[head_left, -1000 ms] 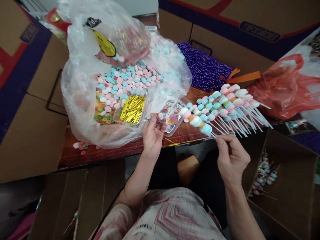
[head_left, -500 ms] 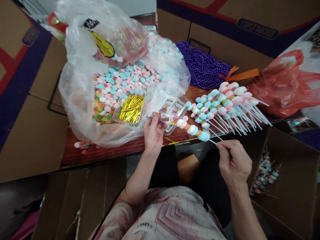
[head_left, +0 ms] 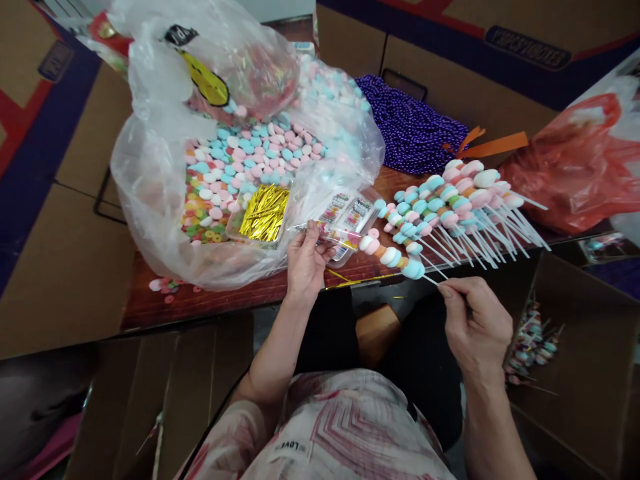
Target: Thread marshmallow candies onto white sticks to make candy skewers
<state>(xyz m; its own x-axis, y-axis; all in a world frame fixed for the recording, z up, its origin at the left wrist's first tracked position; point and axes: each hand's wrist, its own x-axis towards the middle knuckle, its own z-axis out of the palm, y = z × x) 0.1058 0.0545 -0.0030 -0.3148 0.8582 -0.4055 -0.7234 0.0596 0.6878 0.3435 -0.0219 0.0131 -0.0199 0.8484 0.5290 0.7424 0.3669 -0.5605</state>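
My left hand pinches a clear printed plastic sleeve between thumb and fingers above the table's front edge. In my right hand, thumb and forefinger grip the lower end of a white stick carrying a candy skewer of pink, white, orange and blue pieces. The tip of this skewer is at the mouth of the sleeve; how far it reaches inside I cannot tell. Just behind lies a pile of similar candy skewers, sticks pointing to the front right. Below the sleeve is a clear plastic box holding printed sleeves.
A large plastic bag of loose candies spreads at the left, with a tub of gold twist ties. Purple bead strands and a red plastic bag lie behind. A carton at lower right contains skewers.
The view has shifted slightly. The right hand and candy skewer appear a little further right, along with the background; both hands keep their holds.
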